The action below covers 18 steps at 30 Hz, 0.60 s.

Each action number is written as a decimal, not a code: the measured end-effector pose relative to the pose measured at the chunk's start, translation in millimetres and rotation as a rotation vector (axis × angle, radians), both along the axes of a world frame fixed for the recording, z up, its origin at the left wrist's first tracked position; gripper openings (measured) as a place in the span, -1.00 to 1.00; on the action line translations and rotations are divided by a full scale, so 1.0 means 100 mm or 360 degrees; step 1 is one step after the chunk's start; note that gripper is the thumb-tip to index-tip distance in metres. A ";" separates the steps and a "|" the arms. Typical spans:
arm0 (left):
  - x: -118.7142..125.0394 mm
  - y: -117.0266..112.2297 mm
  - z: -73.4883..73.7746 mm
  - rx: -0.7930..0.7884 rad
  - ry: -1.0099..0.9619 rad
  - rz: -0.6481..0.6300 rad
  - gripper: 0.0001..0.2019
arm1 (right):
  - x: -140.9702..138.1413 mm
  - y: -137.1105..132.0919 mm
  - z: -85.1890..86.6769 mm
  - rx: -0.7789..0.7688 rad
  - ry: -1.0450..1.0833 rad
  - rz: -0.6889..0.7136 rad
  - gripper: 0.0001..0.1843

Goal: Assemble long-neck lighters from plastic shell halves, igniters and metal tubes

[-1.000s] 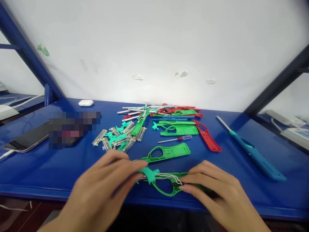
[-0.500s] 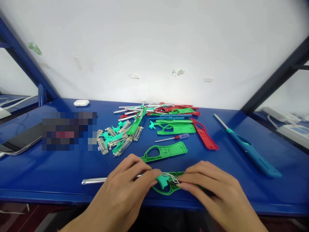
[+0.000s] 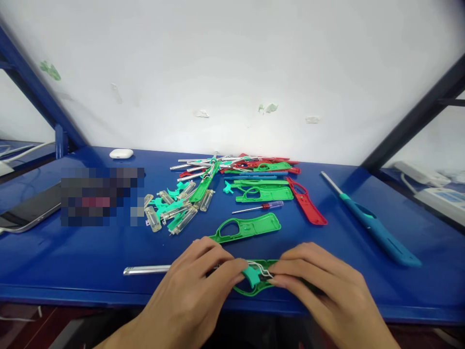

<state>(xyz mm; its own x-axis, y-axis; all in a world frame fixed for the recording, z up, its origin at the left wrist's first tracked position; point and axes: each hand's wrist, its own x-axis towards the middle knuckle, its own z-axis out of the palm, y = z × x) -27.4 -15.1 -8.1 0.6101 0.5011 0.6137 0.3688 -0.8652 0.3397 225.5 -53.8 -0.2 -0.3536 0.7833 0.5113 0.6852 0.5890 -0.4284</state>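
Note:
My left hand is closed, thumb and index finger pinching a teal trigger over a green lighter half-shell. A silver metal tube sticks out to the left from beneath that hand. At the shell's right part, my right hand is closed, its fingertips pressed together by the white wires and a small dark part. Whether those fingertips grip the wires, the dark part or the shell rim is hidden. Just beyond my hands lies another green half-shell.
Clear fuel tanks and teal triggers are heaped at left centre. Behind lie a screwdriver, a red half-shell and a pile of tubes and shells. A blue lighter lies right; a phone and white case lie left.
My left hand has moved slightly to the right with the teal trigger, which is now nearer my right fingertips. The right hand has hardly moved.

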 end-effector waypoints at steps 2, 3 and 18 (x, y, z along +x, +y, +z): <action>0.02 0.01 0.00 0.0001 -0.0034 -0.0016 -0.69 | 0.00 0.00 -0.01 0.0006 -0.0010 -0.0003 -0.84; 0.03 0.02 -0.01 -0.0004 -0.0060 -0.0027 -0.70 | 0.00 0.00 -0.02 0.0008 -0.0016 -0.0009 -0.84; 0.08 0.02 -0.05 -0.0072 -0.0252 0.0010 -0.73 | -0.06 -0.01 -0.04 0.0083 0.0015 -0.0056 -0.81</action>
